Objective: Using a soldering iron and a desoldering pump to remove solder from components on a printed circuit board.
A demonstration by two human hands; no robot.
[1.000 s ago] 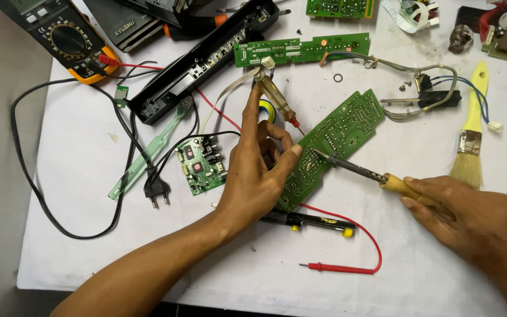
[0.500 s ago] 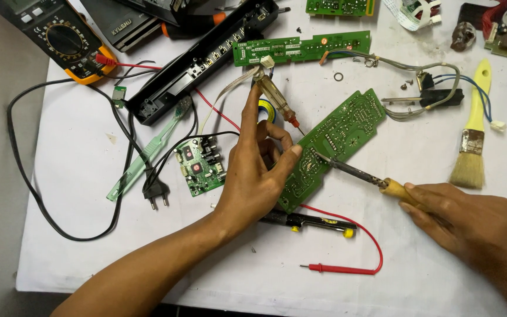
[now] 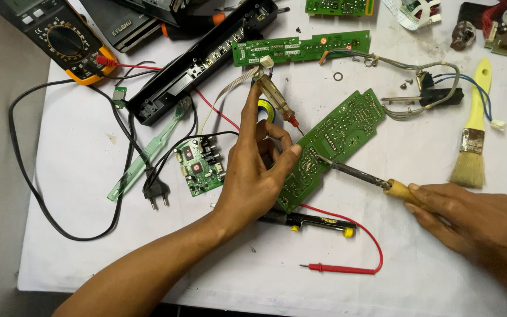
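Two hands busy: left hand (image 3: 253, 176) fingertips pinch long green circuit board (image 3: 333, 144) edge, mid-worktop; right hand (image 3: 470, 220) grips wooden-handled soldering iron (image 3: 362, 175), tip on board. Soldering seemingly underway, w/ clear-handled screwdriver (image 3: 277, 103) idle behind.

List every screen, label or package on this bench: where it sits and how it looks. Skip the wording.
Multimeter: top left, dark body in an orange holster, grey display partly cut off by the frame edge, round dial below.
Black casing: just right of it, flat, with a small pale printed label.
No packages visible.
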